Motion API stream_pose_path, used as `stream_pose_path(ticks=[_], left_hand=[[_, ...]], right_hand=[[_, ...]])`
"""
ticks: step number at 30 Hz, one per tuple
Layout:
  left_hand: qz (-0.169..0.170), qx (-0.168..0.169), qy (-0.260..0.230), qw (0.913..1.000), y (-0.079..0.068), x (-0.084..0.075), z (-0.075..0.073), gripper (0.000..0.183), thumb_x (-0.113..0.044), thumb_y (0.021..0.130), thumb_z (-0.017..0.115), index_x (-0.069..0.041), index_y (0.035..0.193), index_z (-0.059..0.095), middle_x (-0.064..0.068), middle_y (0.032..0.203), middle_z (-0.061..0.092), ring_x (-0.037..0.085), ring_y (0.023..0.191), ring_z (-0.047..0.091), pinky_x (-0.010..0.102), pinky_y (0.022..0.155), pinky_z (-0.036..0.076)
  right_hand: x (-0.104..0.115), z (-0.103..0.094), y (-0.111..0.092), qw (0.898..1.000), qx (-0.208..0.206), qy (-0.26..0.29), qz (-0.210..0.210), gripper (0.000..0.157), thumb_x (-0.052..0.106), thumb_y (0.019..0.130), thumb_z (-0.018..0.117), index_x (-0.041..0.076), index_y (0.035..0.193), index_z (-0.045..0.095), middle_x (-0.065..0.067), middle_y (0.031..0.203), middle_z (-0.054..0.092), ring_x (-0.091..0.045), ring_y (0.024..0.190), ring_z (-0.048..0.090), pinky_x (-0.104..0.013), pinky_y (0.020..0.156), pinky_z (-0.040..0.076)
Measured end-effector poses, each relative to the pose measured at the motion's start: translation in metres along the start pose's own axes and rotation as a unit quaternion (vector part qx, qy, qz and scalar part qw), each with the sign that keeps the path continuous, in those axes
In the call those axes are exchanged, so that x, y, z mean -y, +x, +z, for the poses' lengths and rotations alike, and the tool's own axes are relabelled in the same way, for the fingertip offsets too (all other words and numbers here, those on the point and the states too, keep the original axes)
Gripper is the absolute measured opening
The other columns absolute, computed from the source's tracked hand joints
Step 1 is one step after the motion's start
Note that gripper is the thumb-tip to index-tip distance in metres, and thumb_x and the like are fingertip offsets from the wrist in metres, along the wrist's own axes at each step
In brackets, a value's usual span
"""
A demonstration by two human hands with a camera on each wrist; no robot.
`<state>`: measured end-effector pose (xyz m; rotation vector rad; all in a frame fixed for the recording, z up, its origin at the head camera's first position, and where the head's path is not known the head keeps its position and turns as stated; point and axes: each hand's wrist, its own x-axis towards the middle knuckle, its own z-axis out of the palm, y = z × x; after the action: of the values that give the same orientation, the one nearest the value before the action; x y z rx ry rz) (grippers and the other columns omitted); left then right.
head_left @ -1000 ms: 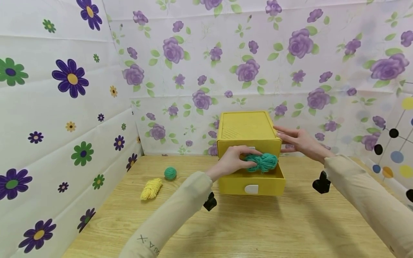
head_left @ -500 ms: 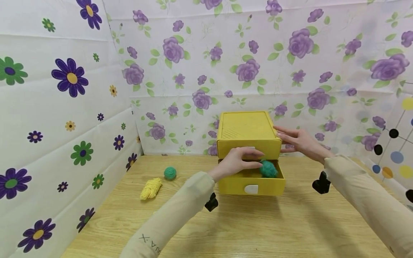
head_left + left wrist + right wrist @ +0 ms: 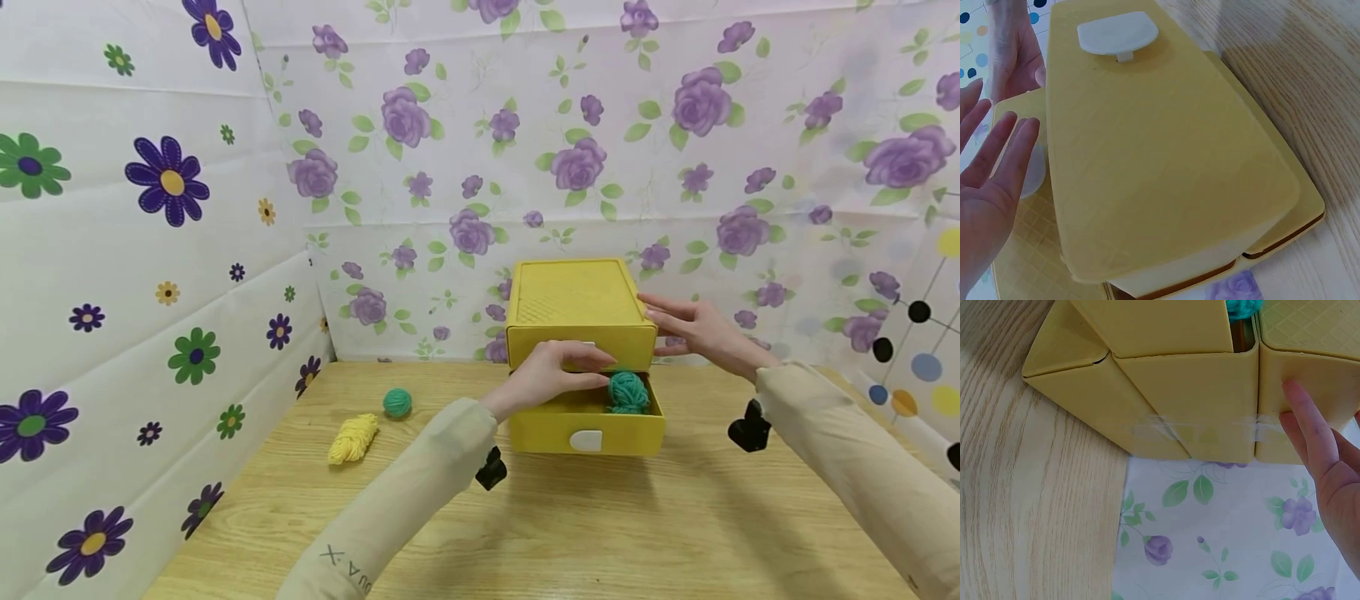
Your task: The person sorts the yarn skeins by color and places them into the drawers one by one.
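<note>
A yellow drawer unit (image 3: 573,292) stands against the back wall, its pulled-out drawer (image 3: 543,435) bearing a white handle (image 3: 586,441). A green yarn skein (image 3: 628,393) sits at the right end inside that drawer; a bit of the green yarn (image 3: 1243,309) also shows in the right wrist view. My left hand (image 3: 551,375) hovers over the drawer's left part, thumb and fingers apart, thumb tip close beside the skein. In the left wrist view my left hand (image 3: 988,187) has its fingers extended. My right hand (image 3: 701,331) rests straight fingertips on the unit's upper right side.
On the wooden table (image 3: 540,533), left of the unit, lie a small green yarn ball (image 3: 397,403) and a yellow yarn skein (image 3: 352,439). Flowered cloth (image 3: 420,275) covers the back wall. Clear tape (image 3: 1160,429) crosses the unit's side.
My left hand has let go of the green yarn skein, which dropped into the drawer's right end and turned. My right hand stays at the unit's side.
</note>
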<state>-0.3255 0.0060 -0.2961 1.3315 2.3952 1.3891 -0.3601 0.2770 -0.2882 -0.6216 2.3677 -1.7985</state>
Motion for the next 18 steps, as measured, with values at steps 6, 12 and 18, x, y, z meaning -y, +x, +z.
stream_pose_path(ticks=[6,12,18], left_hand=[[-0.017,0.050,0.019,0.9984,0.005,-0.003,0.005,0.026,-0.014,0.090,0.058,-0.006,0.114,0.063,-0.001,0.099,0.058,0.018,0.078,0.061,0.025,0.068,0.049],[-0.035,0.082,0.071,0.9934,0.011,-0.005,0.009,0.025,-0.013,0.093,0.053,-0.008,0.115,0.063,-0.004,0.102,0.059,0.018,0.074,0.059,0.024,0.064,0.049],[-0.069,0.123,0.120,0.9827,0.018,-0.006,0.010,0.028,-0.012,0.096,0.045,-0.010,0.120,0.060,0.003,0.091,0.063,0.015,0.052,0.048,0.020,0.053,0.044]], right_hand=[[-0.001,0.000,0.000,1.000,0.005,0.000,-0.005,0.055,0.030,0.093,0.051,0.014,0.142,0.032,-0.014,0.140,0.032,-0.027,0.108,0.051,-0.046,0.080,0.045],[-0.001,0.000,0.000,1.000,0.009,0.001,-0.007,0.054,0.030,0.094,0.051,0.013,0.142,0.032,-0.013,0.141,0.031,-0.026,0.108,0.051,-0.044,0.079,0.046],[-0.001,-0.001,0.000,1.000,0.005,0.000,-0.007,0.054,0.029,0.094,0.051,0.014,0.142,0.032,-0.012,0.142,0.029,-0.027,0.108,0.051,-0.046,0.080,0.045]])
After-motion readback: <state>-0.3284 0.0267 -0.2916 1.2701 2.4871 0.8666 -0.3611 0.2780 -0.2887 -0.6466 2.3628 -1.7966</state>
